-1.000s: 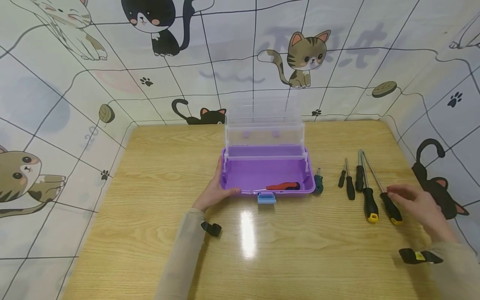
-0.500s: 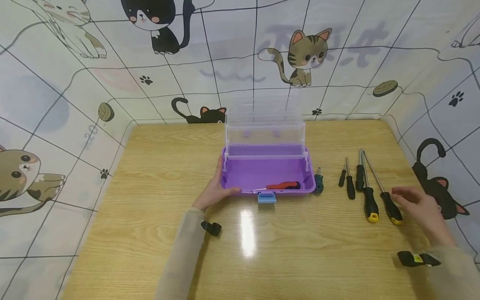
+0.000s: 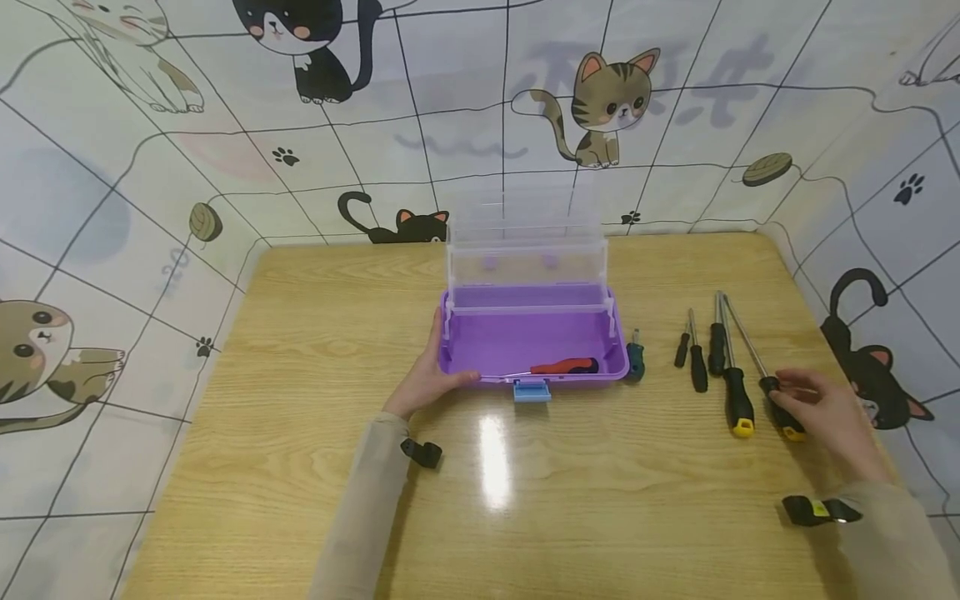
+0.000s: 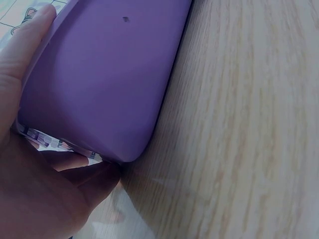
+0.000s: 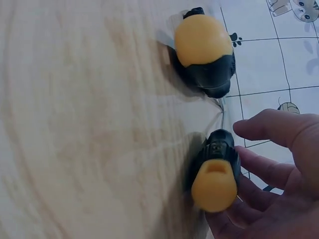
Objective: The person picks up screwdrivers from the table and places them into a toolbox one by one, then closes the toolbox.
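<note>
My left hand (image 3: 426,379) grips the left end of a purple toolbox (image 3: 536,337). Its thumb lies along the front rim, and in the left wrist view the fingers go round the box's corner. The clear lid (image 3: 525,225) stands raised. Inside, a red and black screwdriver (image 3: 566,367) lies along the front wall. On the right, my right hand (image 3: 828,417) is at the black and yellow handle of the rightmost screwdriver (image 5: 214,184). Fingers lie against the handle's side, while the thumb tip looks slightly apart from it. That screwdriver lies on the table.
Left of it lies another black and yellow screwdriver (image 3: 738,404). Farther left are a black-handled screwdriver (image 3: 717,348), two smaller ones (image 3: 698,368), and a short green screwdriver (image 3: 635,362) beside the box. Cat-patterned walls (image 3: 465,108) border the wooden table (image 3: 330,333).
My right hand drew slightly away from the rightmost screwdriver, then moved left onto its handle. The left hand and toolbox stay in place; the head view has shifted a little.
</note>
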